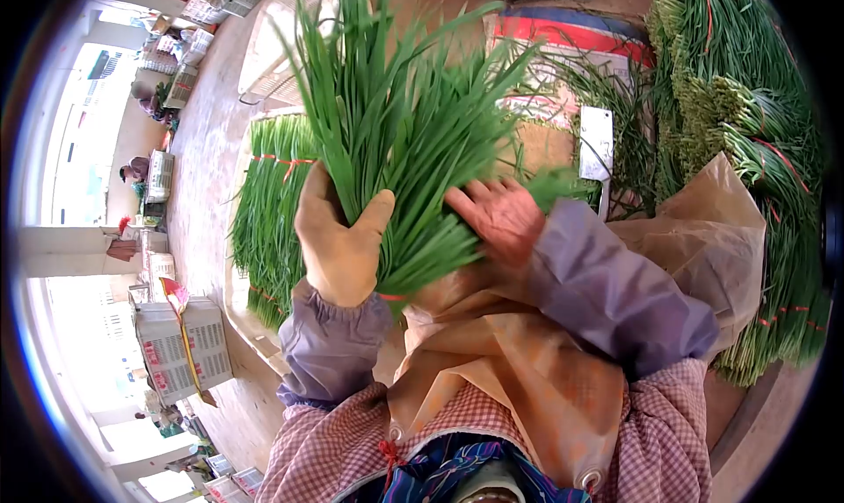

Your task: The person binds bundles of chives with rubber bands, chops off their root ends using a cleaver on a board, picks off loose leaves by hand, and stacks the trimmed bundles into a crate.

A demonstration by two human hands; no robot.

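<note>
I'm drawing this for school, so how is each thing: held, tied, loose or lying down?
Leaf bunch: held, fanned out
Left hand: gloved, gripping leaf bunch
Right hand: bare, touching leaf bunch
Left-side bundles: tied
Right-side bundles: tied, piled up
Metal blade: lying flat
Loose leaves: scattered
Apron: worn, creased

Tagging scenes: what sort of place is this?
Likely a vegetable packing shed or market hall: the gloved left hand holds leafy greens, banded bundles lie piled nearby, and people are beside crates.
</note>
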